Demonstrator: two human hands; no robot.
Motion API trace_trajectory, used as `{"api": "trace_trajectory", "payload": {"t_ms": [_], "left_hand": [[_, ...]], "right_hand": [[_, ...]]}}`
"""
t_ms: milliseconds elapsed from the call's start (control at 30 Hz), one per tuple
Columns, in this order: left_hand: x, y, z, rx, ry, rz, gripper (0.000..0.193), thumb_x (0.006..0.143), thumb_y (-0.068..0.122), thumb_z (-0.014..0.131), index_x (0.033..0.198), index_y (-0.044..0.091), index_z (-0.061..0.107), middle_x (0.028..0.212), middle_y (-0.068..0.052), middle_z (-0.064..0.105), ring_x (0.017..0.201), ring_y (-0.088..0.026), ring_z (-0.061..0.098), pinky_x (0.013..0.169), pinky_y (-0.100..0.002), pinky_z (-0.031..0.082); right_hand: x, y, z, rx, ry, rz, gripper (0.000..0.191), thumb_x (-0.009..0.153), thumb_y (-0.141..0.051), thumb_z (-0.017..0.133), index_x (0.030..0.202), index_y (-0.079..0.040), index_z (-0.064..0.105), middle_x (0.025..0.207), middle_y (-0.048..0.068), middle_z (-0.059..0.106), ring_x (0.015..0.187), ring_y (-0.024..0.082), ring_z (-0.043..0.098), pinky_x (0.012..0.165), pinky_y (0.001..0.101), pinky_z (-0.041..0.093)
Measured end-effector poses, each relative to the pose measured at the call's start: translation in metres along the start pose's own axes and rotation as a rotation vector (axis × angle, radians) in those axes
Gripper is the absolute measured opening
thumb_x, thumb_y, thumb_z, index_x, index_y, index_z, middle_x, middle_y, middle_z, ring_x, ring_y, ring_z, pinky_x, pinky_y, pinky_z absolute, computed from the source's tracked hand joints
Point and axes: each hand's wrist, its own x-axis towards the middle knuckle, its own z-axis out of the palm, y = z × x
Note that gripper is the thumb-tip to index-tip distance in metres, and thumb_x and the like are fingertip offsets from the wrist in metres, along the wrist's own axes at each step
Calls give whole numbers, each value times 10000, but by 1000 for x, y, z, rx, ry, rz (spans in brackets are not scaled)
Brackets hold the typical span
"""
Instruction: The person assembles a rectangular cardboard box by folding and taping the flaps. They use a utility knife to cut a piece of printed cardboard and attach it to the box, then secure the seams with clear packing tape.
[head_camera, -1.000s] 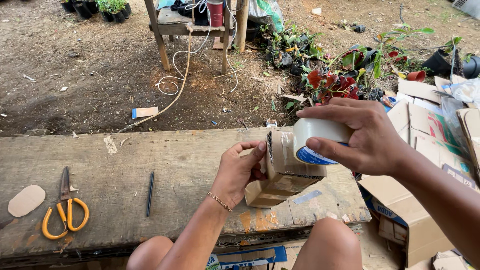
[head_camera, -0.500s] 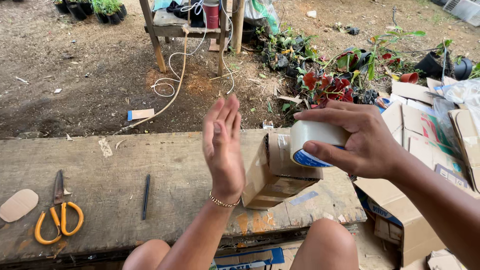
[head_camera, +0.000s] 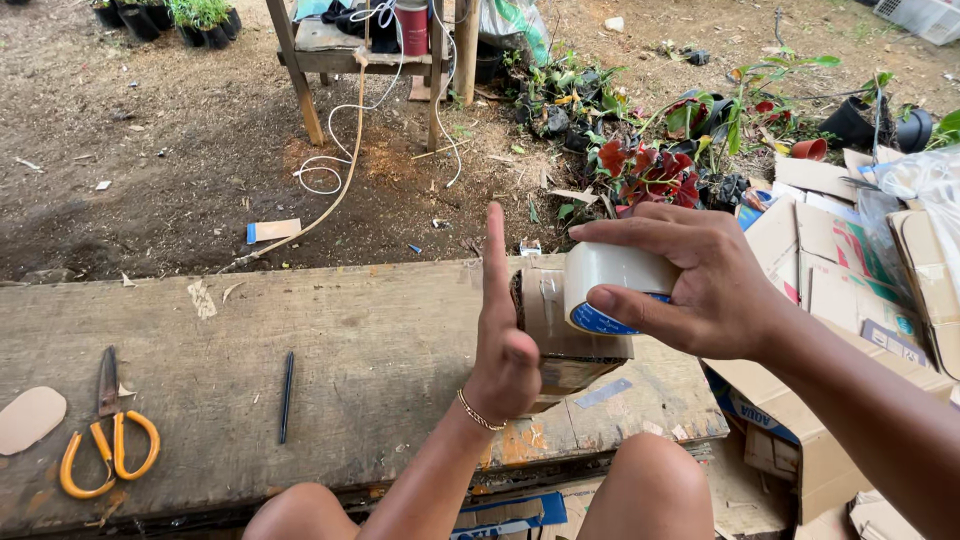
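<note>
While the left hand (head_camera: 503, 345) is raised edge-on with its fingers straight and nothing held, a small cardboard box (head_camera: 568, 330) is seen just behind it, near the right end of the wooden bench (head_camera: 350, 340). A roll of clear tape (head_camera: 612, 290) is gripped by the right hand (head_camera: 690, 285) against the box's upper side. Orange-handled scissors (head_camera: 105, 440) and a dark pen (head_camera: 287, 396) are laid toward the bench's left end. Potted plants (head_camera: 650, 170) are seen beyond the far edge.

Glossy plastic tape roll (head_camera: 612, 288) at three o'clock of a matt cardboard box (head_camera: 565, 335); rough, weathered wooden bench (head_camera: 330, 350); scissors (head_camera: 108, 430) with dull metal blades, smooth orange plastic handles.
</note>
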Motion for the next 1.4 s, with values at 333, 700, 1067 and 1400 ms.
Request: {"api": "trace_trajectory", "payload": {"t_ms": [333,700,1067,1400], "left_hand": [[-40,-34,-7,643,-189,-32,1233,903,921,207,1661,-11,-67,1787,-293,123,1708,-375,154,1391,-599,114],[0,-3,-26,432,-234,167,1500,642,655,909,1625,-21,0,1630,-284,319,1529,-422,376,1291,-546,309],[3,4,-17,246,-266,112,1061,689,431,965,1514,63,408,1434,-175,554,1379,-316,583,1194,-428,515],[-9,-9,-29,73,-276,43,1018,819,441,872,1563,-33,365,1245,-155,611,1164,-251,647,1076,-407,546]], "right_hand": [[-3,-2,-3,-1,-4,44,531,823,-408,740,1214,-48,727,952,141,727,785,259,729,677,368,557],[-5,0,2,65,0,31,530,835,-422,723,1219,-56,724,900,114,730,744,223,729,659,355,560],[-12,17,-4,766,-143,444,442,965,-312,625,1276,-10,712,996,86,788,881,80,718,757,249,600],[-16,5,-8,584,-256,625,406,909,-418,660,733,-53,639,570,-32,541,525,50,483,440,270,387]]}}
